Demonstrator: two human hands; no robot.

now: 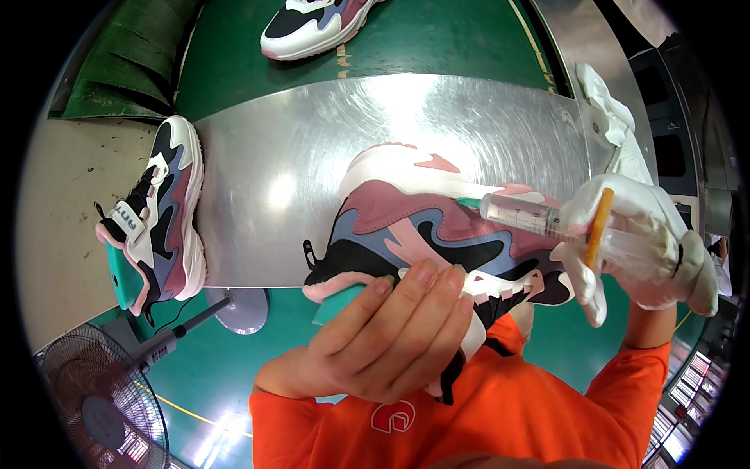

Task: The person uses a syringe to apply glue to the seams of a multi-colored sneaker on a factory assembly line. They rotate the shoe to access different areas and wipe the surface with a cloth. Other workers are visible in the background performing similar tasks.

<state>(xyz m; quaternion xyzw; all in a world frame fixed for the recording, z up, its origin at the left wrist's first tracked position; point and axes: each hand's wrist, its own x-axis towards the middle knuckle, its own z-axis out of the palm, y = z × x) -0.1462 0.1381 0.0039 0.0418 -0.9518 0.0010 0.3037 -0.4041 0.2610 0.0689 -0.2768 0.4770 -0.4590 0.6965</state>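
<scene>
A pink, blue, black and white sneaker [375, 215] lies tilted on its side over the metal tabletop, its white sole toward the far side. My bare left hand [394, 336] is closed round the shoe's collar and tongue area, fingers pressed near the laces. A clear syringe [516, 213] with an orange flange is gripped in my right hand [648, 242], which wears a white glove. Its green tip meets the seam between the sole and the mauve upper, or comes very close to it. Green material shows inside the shoe's opening.
At the left edge lies another matching sneaker [183, 176]. A third sneaker [312, 31] sits on the green surface beyond the metal tabletop [258, 148]. Green flaps [125, 70] hang at the far left. White crumpled cloth [613, 117] lies on the right, and a fan [105, 410] stands lower left.
</scene>
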